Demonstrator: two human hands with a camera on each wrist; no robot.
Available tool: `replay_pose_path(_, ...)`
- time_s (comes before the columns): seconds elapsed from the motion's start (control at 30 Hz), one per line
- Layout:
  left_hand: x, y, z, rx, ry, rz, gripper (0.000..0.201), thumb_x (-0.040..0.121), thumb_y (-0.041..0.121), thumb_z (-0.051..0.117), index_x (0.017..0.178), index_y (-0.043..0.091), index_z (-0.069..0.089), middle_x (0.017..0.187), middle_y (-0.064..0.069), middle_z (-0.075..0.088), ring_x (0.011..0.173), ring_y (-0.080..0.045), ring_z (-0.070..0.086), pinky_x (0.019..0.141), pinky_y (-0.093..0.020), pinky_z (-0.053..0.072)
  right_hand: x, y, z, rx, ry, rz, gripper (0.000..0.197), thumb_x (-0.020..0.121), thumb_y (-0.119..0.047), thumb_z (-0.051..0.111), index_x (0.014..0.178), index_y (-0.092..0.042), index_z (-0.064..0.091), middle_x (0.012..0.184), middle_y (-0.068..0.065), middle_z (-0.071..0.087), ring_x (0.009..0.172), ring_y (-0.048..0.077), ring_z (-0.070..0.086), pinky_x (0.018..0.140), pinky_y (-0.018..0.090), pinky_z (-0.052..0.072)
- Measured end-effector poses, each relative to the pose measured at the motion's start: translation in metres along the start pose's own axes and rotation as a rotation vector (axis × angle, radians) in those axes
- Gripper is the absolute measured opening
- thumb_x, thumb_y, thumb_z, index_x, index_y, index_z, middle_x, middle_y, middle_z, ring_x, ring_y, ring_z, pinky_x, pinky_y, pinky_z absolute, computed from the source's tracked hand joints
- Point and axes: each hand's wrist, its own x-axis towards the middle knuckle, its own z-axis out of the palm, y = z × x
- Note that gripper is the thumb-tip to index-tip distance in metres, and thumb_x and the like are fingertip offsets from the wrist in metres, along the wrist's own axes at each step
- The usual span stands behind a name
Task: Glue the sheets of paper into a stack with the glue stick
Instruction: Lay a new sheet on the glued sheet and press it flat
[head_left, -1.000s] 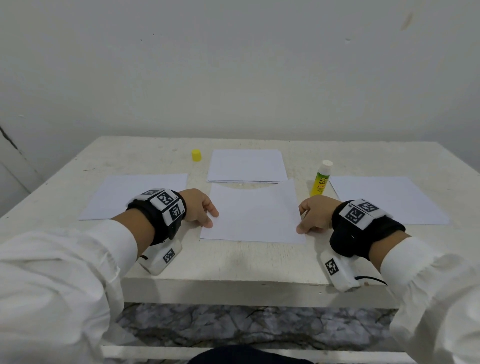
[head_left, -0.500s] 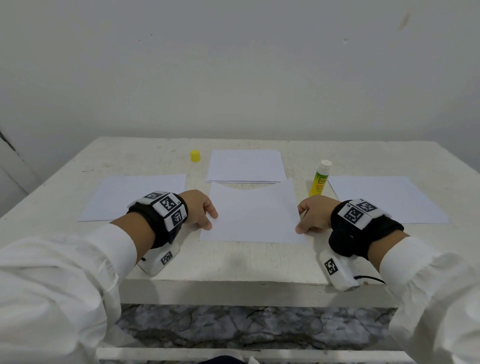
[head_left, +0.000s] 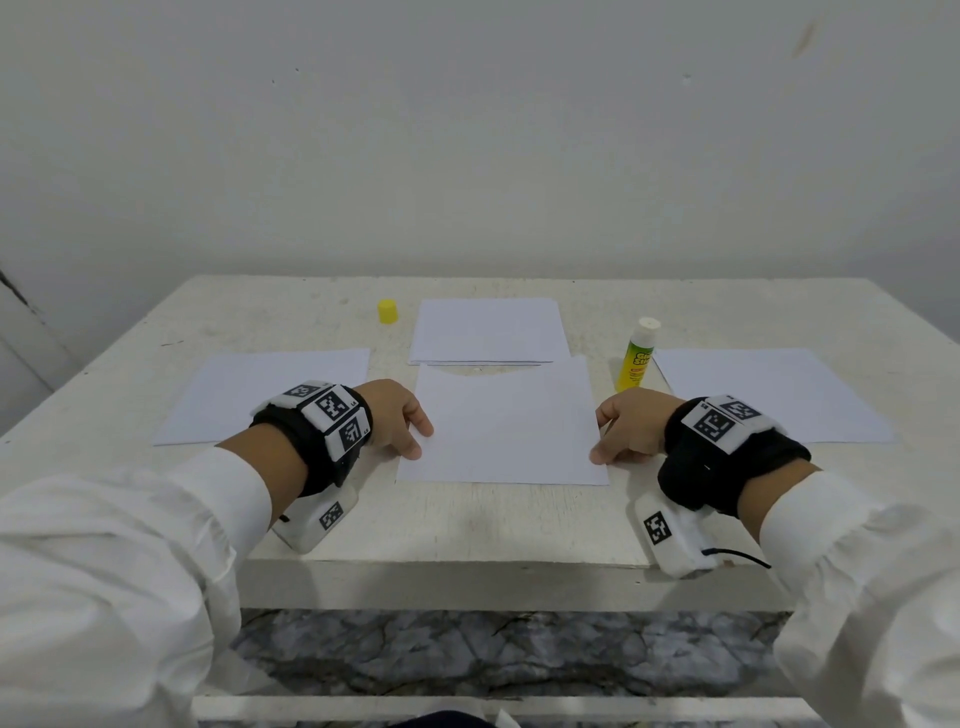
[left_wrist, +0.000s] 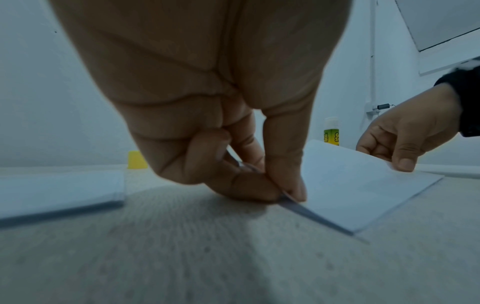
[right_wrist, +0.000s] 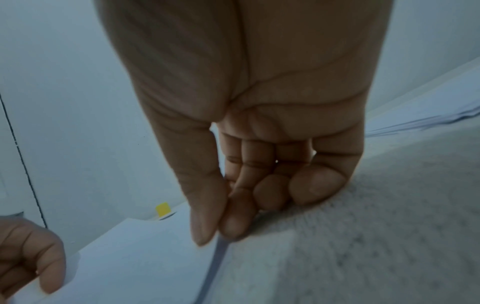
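On the table (head_left: 519, 525), a middle sheet (head_left: 504, 426) lies nearest the front edge, its far edge lifted and overlapping the near edge of a stack of sheets (head_left: 488, 330) behind it. The left hand (head_left: 397, 418) sits at that sheet's left edge, the right hand (head_left: 631, 426) at its right edge. A left sheet (head_left: 270, 392) lies beyond the left hand, a right sheet (head_left: 769, 389) beyond the right. The glue stick (head_left: 638, 355) stands upright between the stack and the right sheet. Its cap (head_left: 387, 311) stands left of the stack.

The glue stick (head_left: 638, 356) bears green lettering on its yellow label, too small and blurred to read for certain. The wrist bands (head_left: 332, 410) carry black-and-white square marker codes, no words.
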Motion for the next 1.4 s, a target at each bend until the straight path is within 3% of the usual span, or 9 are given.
replay_pose_path(0.1, -0.001, 0.001, 0.0, 0.001, 0.003, 0.002, 0.031, 0.08, 0.016, 0.076, 0.11, 0.018, 0.068, 0.072, 0.009, 0.052, 0.064, -0.004, 0.047, 0.058, -0.012, 0.036, 0.001, -0.002, -0.001, -0.04, 0.02, -0.013, 0.016, 0.078, -0.01, 0.075, 0.089, -0.004, 0.065, 0.053, -0.004, 0.059, 0.036, 0.004, 0.05, 0.04, 0.013, 0.038)
replay_pose_path(0.23, -0.001, 0.001, 0.0, -0.005, 0.009, 0.001, 0.031, 0.079, 0.016, 0.076, 0.11, 0.018, 0.068, 0.072, 0.009, 0.052, 0.064, -0.004, 0.048, 0.058, -0.012, 0.036, 0.002, -0.004, -0.001, -0.068, 0.023, -0.024, 0.015, 0.078, -0.011, 0.074, 0.075, -0.009, 0.06, 0.051, -0.004, 0.058, 0.042, 0.007, 0.048, 0.045, 0.016, 0.039)
replay_pose_path(0.4, -0.002, 0.0, 0.0, -0.005, 0.007, 0.002, 0.031, 0.079, 0.016, 0.076, 0.109, 0.018, 0.068, 0.072, 0.009, 0.052, 0.064, -0.004, 0.048, 0.059, -0.012, 0.037, 0.0, -0.004, -0.002, -0.051, 0.005, -0.026, 0.014, 0.078, -0.007, 0.073, 0.089, -0.005, 0.064, 0.039, -0.008, 0.056, 0.028, 0.003, 0.045, 0.037, 0.011, 0.034)
replay_pose_path(0.7, -0.001, 0.0, 0.0, 0.01, 0.002, -0.003, 0.031, 0.079, 0.018, 0.076, 0.109, 0.02, 0.068, 0.073, 0.01, 0.052, 0.065, -0.004, 0.048, 0.059, -0.013, 0.036, -0.003, -0.006, -0.002, -0.085, -0.008, -0.022, 0.016, 0.077, -0.009, 0.074, 0.086, -0.004, 0.062, 0.037, -0.009, 0.054, 0.028, 0.001, 0.044, 0.038, 0.01, 0.034)
replay_pose_path(0.87, -0.001, 0.001, 0.0, 0.019, 0.004, 0.004, 0.031, 0.08, 0.017, 0.076, 0.109, 0.02, 0.068, 0.073, 0.01, 0.052, 0.065, -0.003, 0.047, 0.058, -0.012, 0.036, -0.004, -0.007, 0.0, -0.068, 0.008, -0.004, 0.04, 0.076, -0.006, 0.075, 0.112, 0.008, 0.062, 0.058, 0.0, 0.061, 0.031, 0.002, 0.048, 0.037, 0.011, 0.036)
replay_pose_path(1.03, 0.0, 0.001, -0.001, 0.064, 0.01, 0.003, 0.041, 0.079, 0.02, 0.077, 0.117, 0.019, 0.061, 0.076, 0.009, 0.051, 0.074, -0.01, 0.051, 0.059, -0.015, 0.036, -0.005, -0.013, 0.003, -0.134, 0.02, 0.005, 0.042, 0.076, -0.008, 0.075, 0.115, 0.004, 0.062, 0.077, 0.006, 0.064, 0.059, 0.015, 0.053, 0.05, 0.019, 0.042)
replay_pose_path(1.1, 0.0, 0.0, -0.001, 0.094, 0.006, -0.006, 0.052, 0.079, 0.024, 0.076, 0.126, 0.023, 0.054, 0.086, 0.006, 0.056, 0.086, -0.014, 0.054, 0.067, -0.019, 0.042, -0.005, -0.016, 0.005, -0.2, 0.034, 0.023, 0.047, 0.078, -0.011, 0.074, 0.12, 0.001, 0.057, 0.097, 0.01, 0.065, 0.078, 0.021, 0.056, 0.06, 0.023, 0.045)
replay_pose_path(1.2, 0.002, -0.001, -0.001, 0.234, -0.007, -0.032, 0.066, 0.081, 0.037, 0.072, 0.139, 0.032, 0.042, 0.124, 0.0, 0.053, 0.112, -0.019, 0.054, 0.095, -0.029, 0.044, -0.007, -0.022, 0.008, -0.351, 0.077, 0.051, 0.069, 0.078, -0.021, 0.075, 0.135, -0.007, 0.039, 0.125, 0.011, 0.055, 0.106, 0.025, 0.056, 0.085, 0.031, 0.051)
replay_pose_path(1.4, 0.003, -0.001, -0.007, 0.556, -0.079, 0.033, 0.091, 0.074, 0.061, 0.069, 0.149, 0.037, 0.022, 0.155, 0.002, 0.018, 0.14, -0.026, 0.022, 0.11, -0.043, 0.027, 0.011, -0.07, 0.032, -0.717, -0.054, -0.129, 0.073, 0.071, -0.057, 0.071, 0.128, -0.014, 0.054, 0.127, 0.007, 0.051, 0.115, 0.026, 0.051, 0.096, 0.037, 0.044)
